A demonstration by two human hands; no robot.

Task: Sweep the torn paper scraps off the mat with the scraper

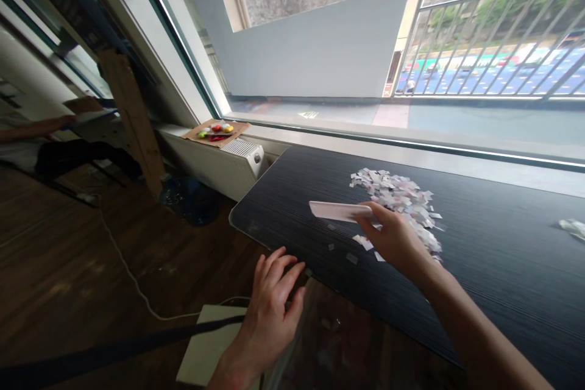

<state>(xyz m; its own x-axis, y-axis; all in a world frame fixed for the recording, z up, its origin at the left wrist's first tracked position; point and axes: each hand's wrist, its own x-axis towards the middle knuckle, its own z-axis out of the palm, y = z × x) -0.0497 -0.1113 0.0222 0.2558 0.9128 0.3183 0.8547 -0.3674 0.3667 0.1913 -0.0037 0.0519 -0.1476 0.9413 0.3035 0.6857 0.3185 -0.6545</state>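
Note:
My right hand [392,234] is closed on the end of a flat, pale pink bar [336,211] and holds it over the dark table [498,262]. I cannot make out exactly what kind of thing the bar is. Beside that hand lies a heap of torn white paper scraps [402,198], and a few clear bits [351,258] are scattered nearer the front edge. At this edge my left hand [273,298] is held palm down, its fingers apart and nothing in them. Below it hangs something dark and shiny that looks like a plastic bag [338,320].
Left of the table, a radiator [214,161] carries a piece of cardboard [240,128] with colourful small items. A pale box [205,341] and a white cable [137,280] are on the floor. Another person's arm [36,129] shows at far left. Crumpled clear plastic [572,227] lies right.

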